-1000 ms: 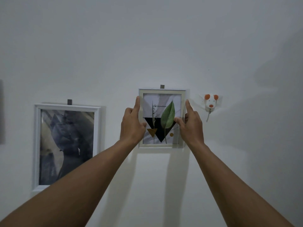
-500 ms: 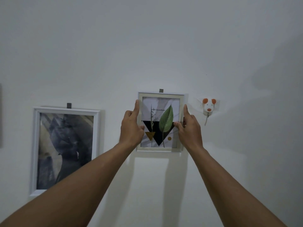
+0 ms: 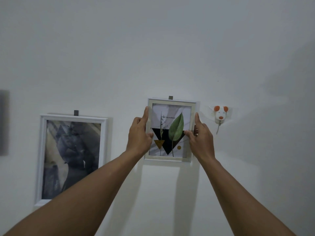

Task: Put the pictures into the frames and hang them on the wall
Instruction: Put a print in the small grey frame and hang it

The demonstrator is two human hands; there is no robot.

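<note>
A small pale frame (image 3: pixel 171 101) with a green leaf picture (image 3: pixel 176 128) is flat against the white wall, under a grey hook tab (image 3: pixel 170 97). My left hand (image 3: pixel 139 135) grips its left edge, thumb on the glass. My right hand (image 3: pixel 201 137) grips its right edge, thumb on the picture. A larger white frame (image 3: pixel 41 159) with a dark grey picture hangs to the left under its own grey tab (image 3: pixel 76 112).
A white mouse-shaped hook (image 3: pixel 220 115) with orange ears sticks to the wall right of the small frame. A grey panel edge (image 3: pixel 3 122) shows at the far left. Bare white wall lies above and below the frames.
The view has drifted slightly, so the frames sit a little lower in the picture. Both hands keep the same grip on the small frame, which stays against the wall.
</note>
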